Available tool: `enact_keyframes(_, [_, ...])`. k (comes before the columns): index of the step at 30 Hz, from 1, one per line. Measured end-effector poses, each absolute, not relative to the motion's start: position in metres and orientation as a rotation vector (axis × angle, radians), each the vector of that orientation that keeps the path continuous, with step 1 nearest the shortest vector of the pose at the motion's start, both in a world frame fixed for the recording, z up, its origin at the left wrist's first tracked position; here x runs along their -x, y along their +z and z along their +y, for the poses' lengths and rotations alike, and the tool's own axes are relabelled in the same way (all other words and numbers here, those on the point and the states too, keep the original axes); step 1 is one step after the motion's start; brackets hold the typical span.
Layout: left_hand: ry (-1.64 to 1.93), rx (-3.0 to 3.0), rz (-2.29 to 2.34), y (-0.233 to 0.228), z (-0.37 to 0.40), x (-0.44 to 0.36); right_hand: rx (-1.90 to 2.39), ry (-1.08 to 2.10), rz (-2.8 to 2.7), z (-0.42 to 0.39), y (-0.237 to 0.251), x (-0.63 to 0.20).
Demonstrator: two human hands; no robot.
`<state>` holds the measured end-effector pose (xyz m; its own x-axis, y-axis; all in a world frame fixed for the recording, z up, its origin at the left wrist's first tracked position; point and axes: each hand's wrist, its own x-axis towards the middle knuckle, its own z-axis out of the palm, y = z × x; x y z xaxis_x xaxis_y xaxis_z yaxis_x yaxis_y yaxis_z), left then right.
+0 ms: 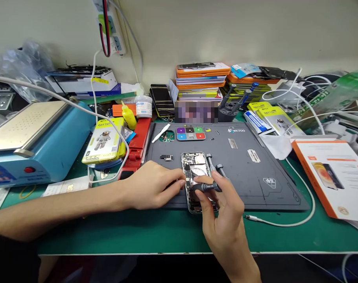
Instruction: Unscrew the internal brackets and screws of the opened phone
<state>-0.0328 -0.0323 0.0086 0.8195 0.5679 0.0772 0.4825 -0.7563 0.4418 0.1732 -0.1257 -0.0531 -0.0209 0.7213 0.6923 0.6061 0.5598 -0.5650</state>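
Observation:
An opened phone [200, 159] with its inner boards bare lies at the front of a grey work mat [244, 177]. My right hand [226, 212] grips a small dark screwdriver [205, 187] over the phone's middle, partly covering it. At the phone's left edge is my left hand [155, 184], thumb and forefinger pinched together; what they hold, if anything, is too small to make out. Just right of the phone lie two more screwdrivers [210, 160], partly behind my right fingers. A small dark phone part [166, 157] rests on the mat to the left.
A tray of coloured compartments [190, 133] and white tweezers [161, 133] lie farther back. A screwdriver stand [227, 110] is behind them. On the left are a blue heating plate [46, 145] and battery packs [104, 139]; on the right, a white cable [285, 224] and an orange-edged box [334, 177].

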Motion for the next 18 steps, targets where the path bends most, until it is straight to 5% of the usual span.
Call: enact_keyframes(18, [0.268, -2.752, 0.702, 0.0045, -0.0366, 0.0325, 1.142, 0.118, -1.737, -0.1292, -0.0484, -0.173])
